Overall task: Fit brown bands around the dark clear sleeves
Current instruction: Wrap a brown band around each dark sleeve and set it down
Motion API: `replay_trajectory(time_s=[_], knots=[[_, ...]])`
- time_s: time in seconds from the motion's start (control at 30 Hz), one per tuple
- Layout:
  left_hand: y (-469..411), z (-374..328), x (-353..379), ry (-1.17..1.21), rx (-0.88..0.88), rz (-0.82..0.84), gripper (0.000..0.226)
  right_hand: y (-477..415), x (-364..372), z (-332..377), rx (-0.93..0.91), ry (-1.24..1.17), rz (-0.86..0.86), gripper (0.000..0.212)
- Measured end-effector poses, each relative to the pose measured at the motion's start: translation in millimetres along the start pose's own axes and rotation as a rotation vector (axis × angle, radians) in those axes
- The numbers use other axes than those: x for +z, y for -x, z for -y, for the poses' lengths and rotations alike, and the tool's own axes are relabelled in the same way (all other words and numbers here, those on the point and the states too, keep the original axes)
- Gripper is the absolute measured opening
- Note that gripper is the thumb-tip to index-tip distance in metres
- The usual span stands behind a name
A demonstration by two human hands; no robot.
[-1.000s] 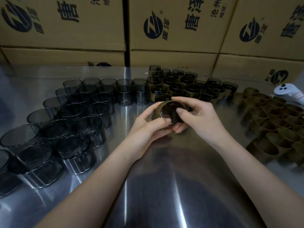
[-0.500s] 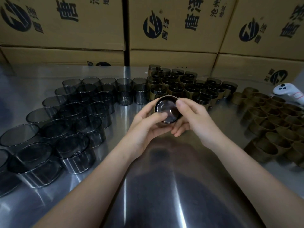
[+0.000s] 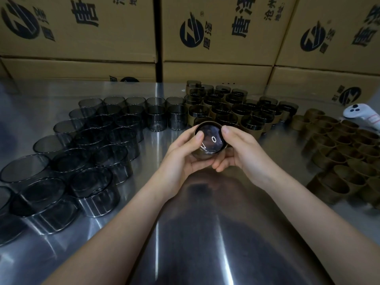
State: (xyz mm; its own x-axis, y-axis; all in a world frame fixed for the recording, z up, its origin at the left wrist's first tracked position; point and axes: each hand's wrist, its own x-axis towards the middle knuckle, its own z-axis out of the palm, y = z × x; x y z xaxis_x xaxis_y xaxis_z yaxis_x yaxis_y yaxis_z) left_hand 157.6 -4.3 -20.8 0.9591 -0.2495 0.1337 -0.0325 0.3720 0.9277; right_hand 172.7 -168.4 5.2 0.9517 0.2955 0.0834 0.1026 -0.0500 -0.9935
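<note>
Both hands hold one dark clear sleeve [image 3: 209, 141] with a brown band round it, above the middle of the steel table, its open mouth turned toward me. My left hand [image 3: 183, 157] cups it from the left with the thumb on its rim. From the right, my right hand [image 3: 240, 151] grips it, thumb at the upper rim. Several bare dark sleeves [image 3: 98, 145] stand on the left. Banded sleeves [image 3: 230, 110] are grouped behind the hands. Loose brown bands [image 3: 345, 155] lie on the right.
The shiny steel table [image 3: 195, 233] reflects light in front of me. Stacked printed cardboard boxes [image 3: 216, 38] wall off the far edge. A white handheld controller [image 3: 364, 116] lies at the right edge, behind the loose bands.
The held sleeve has tilted so its mouth faces me more. Both hands shifted their grip round it, and the band now sits round the sleeve.
</note>
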Motion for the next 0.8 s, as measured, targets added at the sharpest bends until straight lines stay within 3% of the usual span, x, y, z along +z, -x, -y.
replay_trajectory(time_s=[0.2,0.43,0.63,0.8], knots=[[-2.1,1.3,-1.0,0.096,0.002,-0.032,0.052,-0.6,-4.6,-0.6,0.004,-0.135,0.029,0.031],[-1.4,0.2,-0.7,0.117,0.008,-0.029,0.050,-4.1,-11.6,-3.8,0.044,-0.240,0.097,0.041],[-2.0,0.4,-1.2,0.102,0.012,-0.060,0.064,-5.4,-11.8,-5.5,0.058,-0.302,0.121,0.040],[-4.1,2.6,-2.2,-0.022,0.028,-0.060,0.065,-3.1,-1.5,-6.9,0.000,-0.145,0.021,0.053]])
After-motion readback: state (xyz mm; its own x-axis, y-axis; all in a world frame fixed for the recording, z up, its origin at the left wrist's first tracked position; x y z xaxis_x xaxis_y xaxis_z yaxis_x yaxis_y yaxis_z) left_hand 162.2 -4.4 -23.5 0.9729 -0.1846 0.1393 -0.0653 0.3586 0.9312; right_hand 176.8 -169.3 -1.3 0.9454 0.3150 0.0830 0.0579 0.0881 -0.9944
